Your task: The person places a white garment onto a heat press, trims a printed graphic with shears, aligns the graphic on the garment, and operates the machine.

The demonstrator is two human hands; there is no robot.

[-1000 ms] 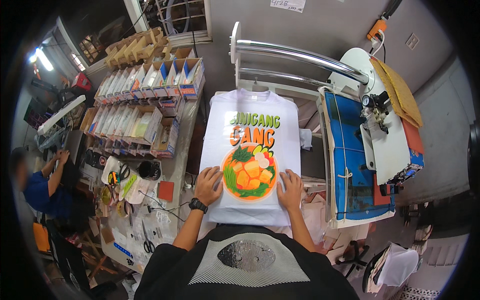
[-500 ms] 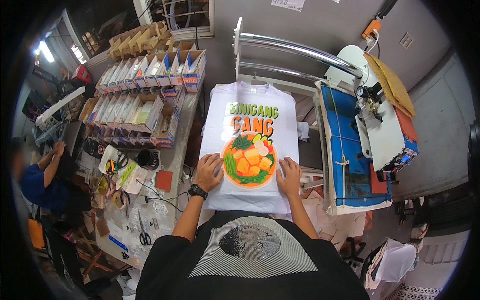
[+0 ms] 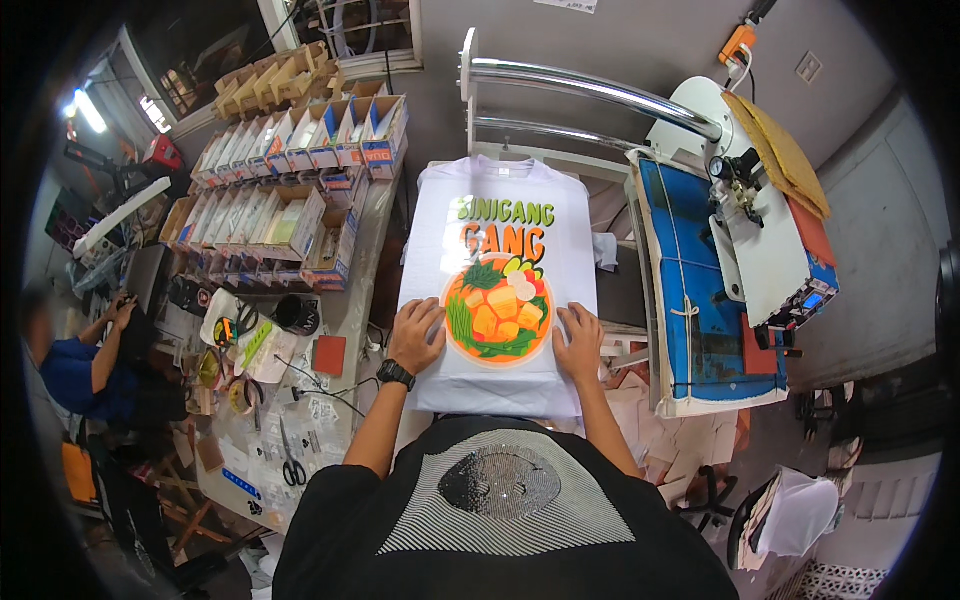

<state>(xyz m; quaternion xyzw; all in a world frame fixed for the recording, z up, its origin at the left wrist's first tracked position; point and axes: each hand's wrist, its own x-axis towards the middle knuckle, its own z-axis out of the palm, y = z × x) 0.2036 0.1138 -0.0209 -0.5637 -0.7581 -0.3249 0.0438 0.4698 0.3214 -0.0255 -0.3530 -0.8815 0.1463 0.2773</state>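
Note:
A white T-shirt lies flat on a press platen in front of me. It carries a round orange and green food print under coloured lettering. My left hand, with a black wristwatch, rests flat on the shirt at the print's left edge. My right hand presses flat on the shirt at the print's right edge. Neither hand holds anything.
A blue heat press head is swung aside to the right, under chrome bars. On the left, a worktable holds rows of open cardboard boxes, scissors and small tools. A person in blue sits far left.
Both hands have stayed flat on the shirt beside the print. My head has shifted slightly, so the shirt sits a little lower and nearer in view.

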